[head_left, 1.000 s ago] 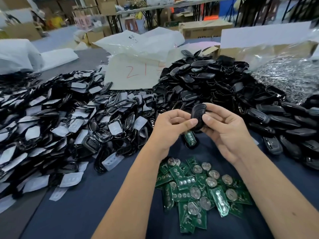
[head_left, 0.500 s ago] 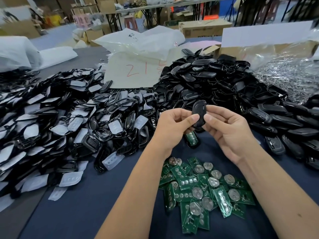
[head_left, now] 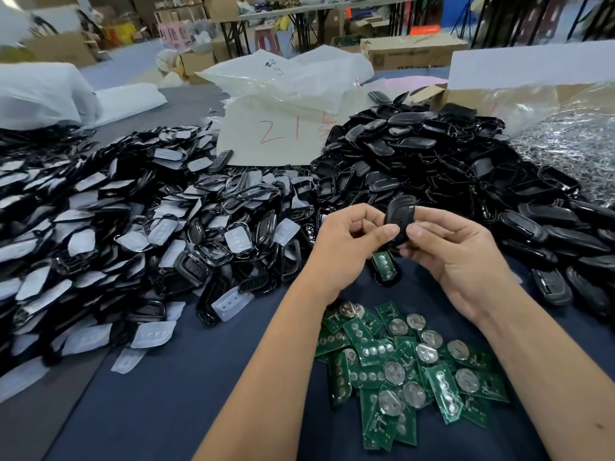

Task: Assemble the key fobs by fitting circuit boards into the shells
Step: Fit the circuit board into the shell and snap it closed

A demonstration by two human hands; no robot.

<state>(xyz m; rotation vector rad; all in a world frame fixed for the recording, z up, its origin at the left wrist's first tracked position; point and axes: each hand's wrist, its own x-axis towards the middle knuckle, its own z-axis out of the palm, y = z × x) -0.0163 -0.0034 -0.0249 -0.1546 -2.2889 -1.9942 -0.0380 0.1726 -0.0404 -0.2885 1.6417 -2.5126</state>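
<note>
A black key fob shell (head_left: 399, 216) is held upright above the table between both hands. My left hand (head_left: 349, 241) pinches its left edge with thumb and fingers. My right hand (head_left: 456, 251) pinches its right edge. Just below the hands, a shell with a green circuit board seated in it (head_left: 384, 266) lies on the blue table cover (head_left: 159, 387). A loose pile of green circuit boards (head_left: 406, 367) with round silver battery holders lies near the front between my forearms.
A big heap of shell halves with white rubber button pads (head_left: 116, 234) fills the left. A heap of plain black shells (head_left: 449, 168) rises behind and to the right. A plastic bag marked in red (head_left: 276, 134) sits behind; shiny metal parts (head_left: 572, 151) lie far right.
Both hands have stayed together on the black shell, turning it slightly between the fingers. The piles have not changed.
</note>
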